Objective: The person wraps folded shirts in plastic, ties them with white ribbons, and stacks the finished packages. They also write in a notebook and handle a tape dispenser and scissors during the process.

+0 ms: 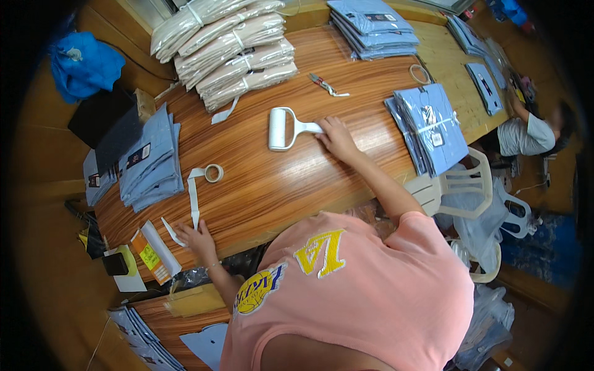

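Note:
My right hand [338, 138] is closed round the handle of a white lint roller [278, 128], which lies over the middle of the wood-grain table [266, 185]. At the near left edge of the table, my left hand [197, 242] rests with its fingers apart. Its fingertips are beside the end of a white ribbon strip [193, 201] and a short loose white piece [172, 232]; whether they touch either I cannot tell. The long strip runs up to a small roll of white ribbon [213, 173].
Bagged beige garments [238, 55] are stacked at the back, near red-handled snips [325, 83]. Folded blue shirts lie at left [148, 161], far [374, 28] and right [430, 127]. Left front holds an orange-and-white box [158, 253] and a phone [116, 264]. A co-worker [526, 133] is at far right, beyond a white chair [464, 185].

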Motion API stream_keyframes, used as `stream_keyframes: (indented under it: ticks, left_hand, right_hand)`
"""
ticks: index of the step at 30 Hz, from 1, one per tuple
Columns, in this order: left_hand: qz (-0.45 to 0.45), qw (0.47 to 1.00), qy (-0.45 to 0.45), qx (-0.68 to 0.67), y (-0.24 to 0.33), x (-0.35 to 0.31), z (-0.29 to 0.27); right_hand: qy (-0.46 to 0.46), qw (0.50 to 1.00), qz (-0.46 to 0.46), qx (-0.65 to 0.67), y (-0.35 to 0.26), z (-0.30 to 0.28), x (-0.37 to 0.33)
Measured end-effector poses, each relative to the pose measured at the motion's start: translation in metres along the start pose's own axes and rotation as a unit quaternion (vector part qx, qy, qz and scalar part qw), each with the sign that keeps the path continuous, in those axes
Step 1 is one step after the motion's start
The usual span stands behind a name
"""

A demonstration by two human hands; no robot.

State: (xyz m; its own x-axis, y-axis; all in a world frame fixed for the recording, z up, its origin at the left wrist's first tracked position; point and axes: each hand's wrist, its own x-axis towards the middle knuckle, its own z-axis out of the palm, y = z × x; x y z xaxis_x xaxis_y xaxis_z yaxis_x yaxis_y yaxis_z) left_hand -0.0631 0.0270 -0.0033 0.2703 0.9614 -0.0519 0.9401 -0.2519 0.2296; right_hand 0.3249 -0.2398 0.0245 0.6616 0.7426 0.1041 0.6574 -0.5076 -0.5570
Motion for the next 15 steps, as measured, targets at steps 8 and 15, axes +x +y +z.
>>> stream_keyframes:
  ticks: [8, 15]
  left_hand:
    - [0.016, 0.997, -0.007, 0.078, 0.027, -0.031, -0.019]
    - [0.015, 0.969, -0.242, -0.038, 0.113, -0.083, -0.065]
  right_hand:
    - [0.132, 0.976, -0.117, 0.126, -0.037, -0.010, 0.021]
    - [-0.242, 0.890, -0.026, 0.386, -0.011, -0.062, -0.047]
